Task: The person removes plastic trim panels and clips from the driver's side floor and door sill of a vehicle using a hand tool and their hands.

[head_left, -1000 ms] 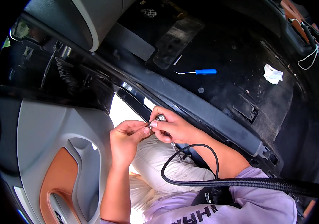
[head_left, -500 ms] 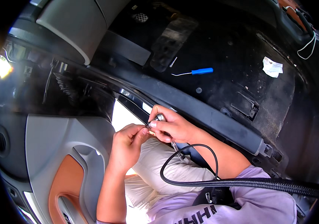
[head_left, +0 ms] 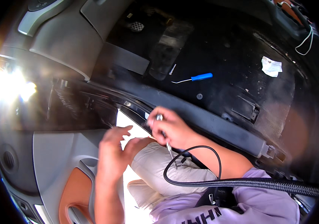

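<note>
My right hand (head_left: pixel 170 128) is wrapped round a silver ratchet wrench (head_left: pixel 171 152). The wrench's round head shows above the fist, and its handle slants down over my thigh. Off to the left, my left hand (head_left: pixel 114 153) is blurred by motion, its thumb and fingers apart with nothing visible between them. It is clear of the wrench. Beyond my right hand runs the long dark sill trim (head_left: pixel 200 117) along the car's door opening.
A blue-handled hook pick (head_left: pixel 202 77) lies on the black car floor near a small bolt (head_left: pixel 173 69) and a crumpled white paper (head_left: pixel 271 67). The open door panel (head_left: pixel 75 190) stands at left. A black braided cable (head_left: pixel 249 182) loops over my right forearm.
My left hand has come away from the wrench head and moved left, its fingers opening. The right hand keeps the wrench in nearly the same place. The view has shifted slightly.
</note>
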Available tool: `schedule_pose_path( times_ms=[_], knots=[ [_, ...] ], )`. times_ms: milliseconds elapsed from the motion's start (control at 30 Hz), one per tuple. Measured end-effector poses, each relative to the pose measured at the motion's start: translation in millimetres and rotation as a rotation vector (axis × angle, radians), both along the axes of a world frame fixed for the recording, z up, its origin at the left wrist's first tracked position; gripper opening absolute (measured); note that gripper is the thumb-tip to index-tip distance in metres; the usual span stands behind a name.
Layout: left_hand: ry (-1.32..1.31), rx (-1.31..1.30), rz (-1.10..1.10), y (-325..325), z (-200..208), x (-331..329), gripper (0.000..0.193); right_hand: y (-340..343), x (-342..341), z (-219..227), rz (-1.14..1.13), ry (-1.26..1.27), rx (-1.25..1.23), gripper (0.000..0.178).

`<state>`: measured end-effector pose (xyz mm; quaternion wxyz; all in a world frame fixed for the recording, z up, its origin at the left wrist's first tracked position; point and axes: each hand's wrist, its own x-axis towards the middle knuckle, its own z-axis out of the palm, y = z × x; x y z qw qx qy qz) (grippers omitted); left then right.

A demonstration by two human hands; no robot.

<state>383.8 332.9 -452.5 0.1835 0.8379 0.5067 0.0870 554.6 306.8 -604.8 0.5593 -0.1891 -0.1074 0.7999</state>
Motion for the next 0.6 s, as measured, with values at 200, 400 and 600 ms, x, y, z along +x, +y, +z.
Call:
schedule_pose_path(
  times_ms=[200,400,600],
  knots=[
    [0.23,0.555,0.083,2,81,-74,0.068,135,32,38,-0.319,-0.134,-0.173,0.004],
    [0.771,0.779,-0.143,25,25,-87,0.039,241,42,4,0.08,-0.365,0.031,0.01],
    [0.868,0.833,-0.174,31,3,-97,0.03,297,10,-28,0.312,-0.333,0.256,0.017]
  ],
)
